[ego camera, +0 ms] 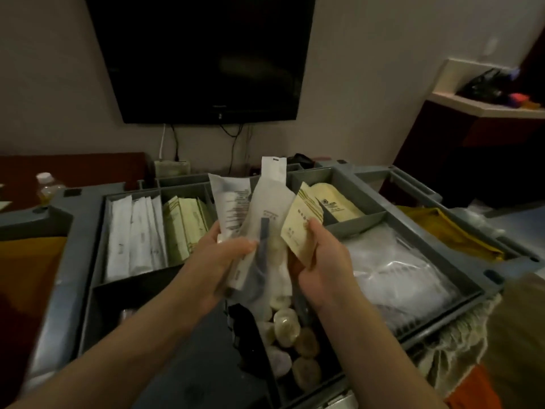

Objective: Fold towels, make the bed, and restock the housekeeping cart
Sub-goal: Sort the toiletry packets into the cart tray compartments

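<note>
Head view: the left hand (pixel 216 261) grips long white paper packets (pixel 232 202) and the right hand (pixel 324 270) pinches a yellow paper packet (pixel 296 231) (held apart, I think, to sort it) above the grey plastic cart tray (pixel 82 231).

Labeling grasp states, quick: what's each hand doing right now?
Left hand: grips the white packets.
Right hand: pinches the yellow packet.

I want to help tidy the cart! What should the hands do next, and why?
Probably the right hand should drop its yellow packet into the compartment just beyond it, because matching yellow packets already lie there, while the left hand holds the white packets.
</note>
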`<control>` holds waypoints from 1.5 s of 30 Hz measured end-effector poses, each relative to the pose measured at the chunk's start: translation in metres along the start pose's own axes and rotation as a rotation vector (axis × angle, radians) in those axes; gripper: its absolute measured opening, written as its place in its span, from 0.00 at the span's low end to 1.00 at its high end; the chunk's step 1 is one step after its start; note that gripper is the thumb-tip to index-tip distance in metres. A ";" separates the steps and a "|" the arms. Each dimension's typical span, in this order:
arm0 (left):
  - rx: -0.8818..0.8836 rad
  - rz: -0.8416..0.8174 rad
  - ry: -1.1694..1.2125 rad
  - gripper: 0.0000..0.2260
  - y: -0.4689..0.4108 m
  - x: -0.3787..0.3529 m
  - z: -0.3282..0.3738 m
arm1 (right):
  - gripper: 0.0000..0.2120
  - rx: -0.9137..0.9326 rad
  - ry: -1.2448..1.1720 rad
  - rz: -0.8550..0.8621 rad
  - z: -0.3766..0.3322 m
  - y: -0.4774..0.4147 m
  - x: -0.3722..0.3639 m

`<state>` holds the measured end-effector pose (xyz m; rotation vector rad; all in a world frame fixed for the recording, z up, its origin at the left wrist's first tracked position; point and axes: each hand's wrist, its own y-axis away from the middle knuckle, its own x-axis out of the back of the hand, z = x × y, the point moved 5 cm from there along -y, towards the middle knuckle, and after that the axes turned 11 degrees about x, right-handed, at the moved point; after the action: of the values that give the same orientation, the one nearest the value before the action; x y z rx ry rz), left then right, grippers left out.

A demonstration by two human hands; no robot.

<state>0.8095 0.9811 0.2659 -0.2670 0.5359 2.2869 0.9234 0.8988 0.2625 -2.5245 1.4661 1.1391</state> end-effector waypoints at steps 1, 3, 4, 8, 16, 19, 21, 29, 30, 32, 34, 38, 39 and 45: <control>-0.018 0.029 0.020 0.14 -0.003 -0.002 -0.001 | 0.07 -0.031 -0.004 -0.018 -0.003 -0.009 0.003; -0.049 0.104 0.054 0.14 -0.004 -0.008 -0.004 | 0.08 -0.095 0.001 -0.070 -0.006 -0.025 0.006; -0.057 0.147 0.065 0.14 -0.003 -0.011 -0.005 | 0.10 -0.127 0.013 -0.112 -0.008 -0.032 0.008; -0.081 0.328 0.086 0.14 -0.002 -0.022 -0.012 | 0.09 -0.124 0.184 -0.214 -0.024 -0.066 0.019; -0.067 0.434 0.127 0.13 -0.012 -0.061 -0.030 | 0.26 0.335 0.679 -0.344 -0.060 -0.150 0.050; -0.084 0.467 0.141 0.15 -0.017 -0.056 -0.028 | 0.21 0.457 0.834 -0.383 -0.066 -0.177 0.044; -0.083 0.501 0.150 0.14 -0.021 -0.050 -0.023 | 0.17 0.486 0.914 -0.375 -0.062 -0.193 0.039; -0.120 0.541 0.125 0.14 -0.037 -0.023 -0.004 | 0.23 0.461 1.206 -0.565 -0.031 -0.231 -0.004; -0.117 0.539 0.128 0.14 -0.038 -0.018 -0.004 | 0.24 0.506 1.335 -0.586 -0.031 -0.234 -0.006; -0.114 0.533 0.124 0.15 -0.041 -0.008 -0.003 | 0.24 0.610 1.543 -0.589 -0.030 -0.233 -0.008; -0.096 0.526 0.122 0.15 -0.044 0.001 -0.003 | 0.23 0.666 1.531 -0.597 -0.029 -0.218 -0.015; -0.050 0.471 0.061 0.16 -0.048 0.011 -0.006 | 0.12 0.370 1.169 -0.795 -0.007 -0.152 -0.044; -0.044 0.450 0.062 0.16 -0.049 0.014 -0.009 | 0.10 0.273 1.106 -0.858 0.000 -0.133 -0.050; -0.022 0.403 0.063 0.25 -0.038 0.047 -0.021 | 0.07 -0.034 0.814 -0.889 0.037 -0.081 -0.052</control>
<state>0.8052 1.0251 0.2200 -0.2614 0.6437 2.6824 0.9478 0.9961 0.2390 -3.2119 0.1426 -0.0105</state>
